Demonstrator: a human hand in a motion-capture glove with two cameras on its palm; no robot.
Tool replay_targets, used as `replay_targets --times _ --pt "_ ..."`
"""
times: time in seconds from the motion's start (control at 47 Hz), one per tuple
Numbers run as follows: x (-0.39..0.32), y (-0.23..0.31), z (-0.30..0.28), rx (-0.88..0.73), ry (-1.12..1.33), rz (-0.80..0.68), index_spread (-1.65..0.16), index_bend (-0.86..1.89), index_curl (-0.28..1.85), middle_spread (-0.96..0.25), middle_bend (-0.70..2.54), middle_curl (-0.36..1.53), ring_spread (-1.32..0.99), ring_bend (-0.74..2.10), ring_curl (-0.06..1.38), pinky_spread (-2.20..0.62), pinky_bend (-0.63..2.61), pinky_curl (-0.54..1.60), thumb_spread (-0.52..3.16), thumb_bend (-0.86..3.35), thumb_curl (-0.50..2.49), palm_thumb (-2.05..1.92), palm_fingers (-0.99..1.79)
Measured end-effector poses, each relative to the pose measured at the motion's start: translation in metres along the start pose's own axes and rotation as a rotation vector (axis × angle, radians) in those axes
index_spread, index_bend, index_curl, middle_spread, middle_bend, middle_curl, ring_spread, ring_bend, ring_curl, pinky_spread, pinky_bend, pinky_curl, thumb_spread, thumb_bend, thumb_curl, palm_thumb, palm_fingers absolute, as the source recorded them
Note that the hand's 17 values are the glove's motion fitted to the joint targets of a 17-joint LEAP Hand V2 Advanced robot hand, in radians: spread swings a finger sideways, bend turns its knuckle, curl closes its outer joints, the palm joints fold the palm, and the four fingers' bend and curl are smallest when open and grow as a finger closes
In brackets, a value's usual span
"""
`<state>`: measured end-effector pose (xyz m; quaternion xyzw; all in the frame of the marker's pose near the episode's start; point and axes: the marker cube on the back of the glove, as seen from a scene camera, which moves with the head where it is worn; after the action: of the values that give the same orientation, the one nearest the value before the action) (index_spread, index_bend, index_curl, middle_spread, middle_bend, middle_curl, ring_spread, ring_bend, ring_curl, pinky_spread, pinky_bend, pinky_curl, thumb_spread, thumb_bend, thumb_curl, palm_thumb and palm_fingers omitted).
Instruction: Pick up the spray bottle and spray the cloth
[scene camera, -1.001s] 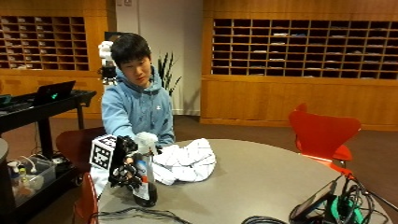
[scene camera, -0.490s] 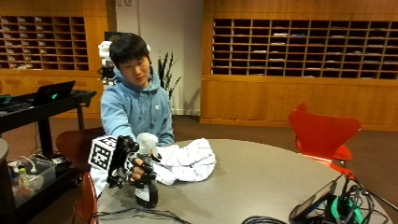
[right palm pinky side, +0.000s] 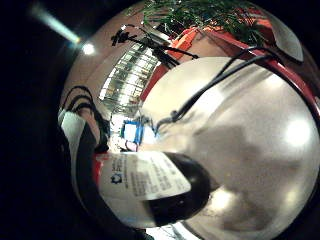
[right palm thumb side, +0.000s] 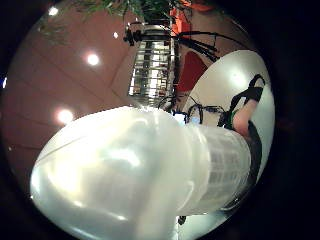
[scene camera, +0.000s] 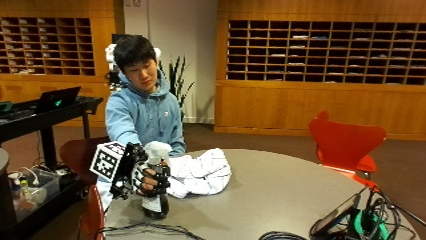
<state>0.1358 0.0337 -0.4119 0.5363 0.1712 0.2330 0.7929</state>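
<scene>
Here the gloved right hand (scene camera: 148, 176) grips the spray bottle (scene camera: 156, 187) beside the cloth (scene camera: 198, 172).

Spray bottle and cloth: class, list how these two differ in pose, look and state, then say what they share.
The spray bottle stands upright; the cloth lies crumpled. The bottle has a dark body and pale head; the cloth is white with dark lines. The gloved right hand grips the bottle; nothing holds the cloth. Both are at the round table.

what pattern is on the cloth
White with a thin dark grid of checks on the cloth; the outside view shows it best.
</scene>
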Motion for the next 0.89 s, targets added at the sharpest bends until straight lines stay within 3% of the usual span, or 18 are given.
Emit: replay_targets --times 0.277,0.405,0.703,0.894 --pt "-0.032 0.0 -0.007 -0.077 0.14 -0.189 -0.21 0.35 0.5 -0.17 0.48 0.47 -0.19 0.52 0.42 -0.25 0.34 0.39 0.27 -0.04 0.67 0.98 1.39" --pt "-0.066 0.002 -0.009 -0.18 0.276 -0.375 -0.2 0.36 0.5 -0.17 0.49 0.47 -0.19 0.53 0.42 -0.25 0.35 0.39 0.24 -0.04 0.69 0.97 1.4" --pt "-0.146 0.042 -0.019 -0.591 0.727 -0.76 -0.2 0.38 0.51 -0.17 0.5 0.46 -0.19 0.54 0.43 -0.26 0.36 0.39 0.19 -0.04 0.72 0.96 1.4" --pt "-0.179 0.064 -0.019 -0.605 1.035 -1.002 -0.2 0.39 0.51 -0.17 0.51 0.46 -0.19 0.54 0.43 -0.27 0.36 0.39 0.17 -0.04 0.73 0.95 1.4"
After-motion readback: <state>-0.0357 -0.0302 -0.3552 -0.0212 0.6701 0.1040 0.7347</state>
